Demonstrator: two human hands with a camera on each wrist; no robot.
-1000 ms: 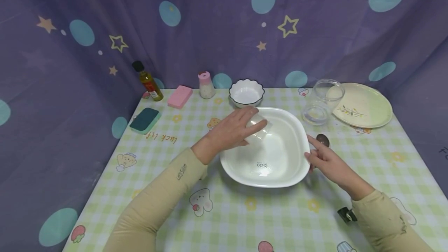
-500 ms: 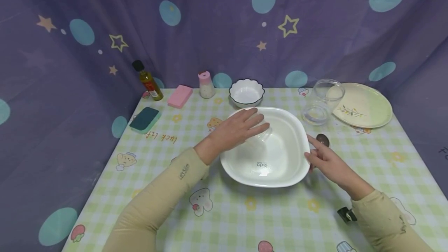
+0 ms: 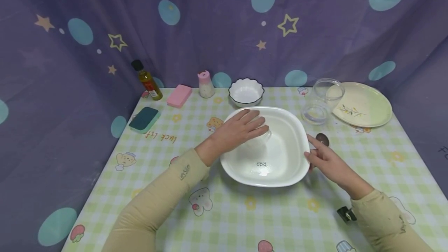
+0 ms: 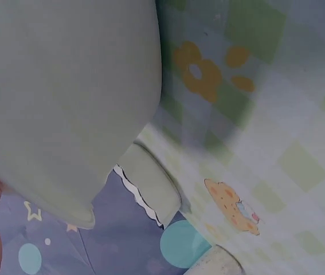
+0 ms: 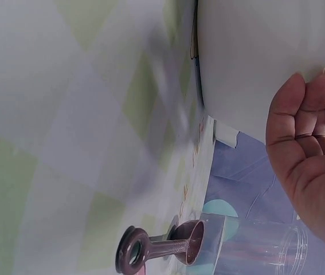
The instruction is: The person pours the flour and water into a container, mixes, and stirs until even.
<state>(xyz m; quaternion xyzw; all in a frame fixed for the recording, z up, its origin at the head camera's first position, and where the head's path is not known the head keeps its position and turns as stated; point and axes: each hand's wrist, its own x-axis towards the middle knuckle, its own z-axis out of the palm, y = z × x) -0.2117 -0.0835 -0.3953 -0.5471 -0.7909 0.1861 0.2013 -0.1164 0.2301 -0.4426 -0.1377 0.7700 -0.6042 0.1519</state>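
Sitting mid-tabletop [image 3: 224, 213], white basin [image 3: 280, 158] with small clear cup [image 3: 260, 137] inside at its left rim. Left hand [image 3: 236, 131] grip clenched around the cup, fingers draped over it. Right hand [image 3: 327, 160] fingers curled against basin's right rim, steadying it. Brown measuring spoon [image 5: 162, 247] lies just beside right hand.
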